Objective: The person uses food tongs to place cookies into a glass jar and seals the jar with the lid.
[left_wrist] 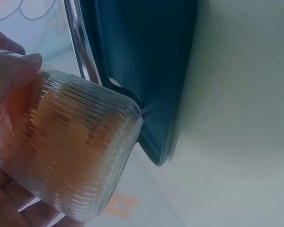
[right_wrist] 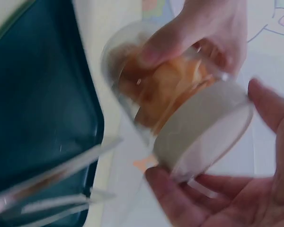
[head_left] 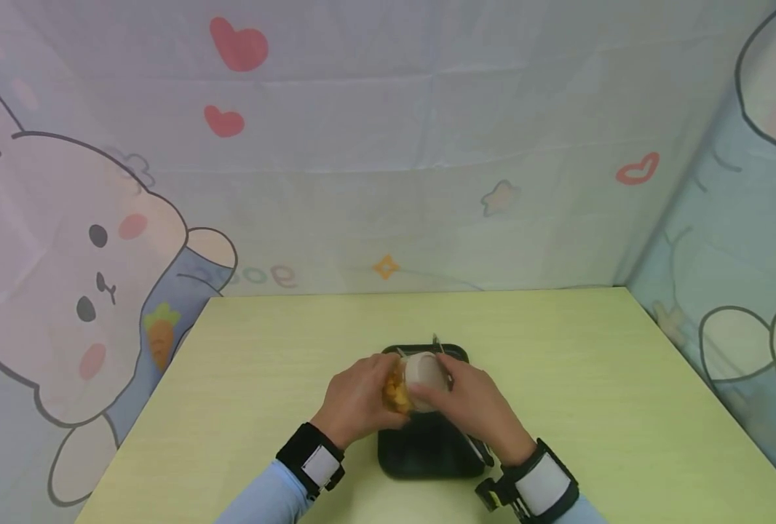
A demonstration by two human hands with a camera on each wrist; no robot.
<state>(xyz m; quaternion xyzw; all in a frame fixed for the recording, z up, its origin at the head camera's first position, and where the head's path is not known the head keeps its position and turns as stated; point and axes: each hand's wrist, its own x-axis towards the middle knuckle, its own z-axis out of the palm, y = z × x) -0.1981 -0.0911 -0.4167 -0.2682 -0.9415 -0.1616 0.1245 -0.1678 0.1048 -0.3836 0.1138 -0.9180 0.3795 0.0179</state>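
A ribbed clear jar [left_wrist: 71, 137] holds orange-yellow pieces and is tilted on its side above a dark tray [head_left: 421, 455]. My left hand [head_left: 362, 397] grips the jar's body, its thumb lying across the glass in the right wrist view. On the jar's mouth sits a wide off-white lid [right_wrist: 203, 125]. My right hand [head_left: 480, 404] holds this lid by the rim, fingers and thumb on opposite sides. What the pieces in the jar are cannot be made out.
Slim metal utensils [right_wrist: 52, 175] lie along one side of the tray; blur hides their kind. The tray rests on a pale yellow-green table [head_left: 283, 342]. A printed cloth [head_left: 375, 145] hangs behind the table and along its sides.
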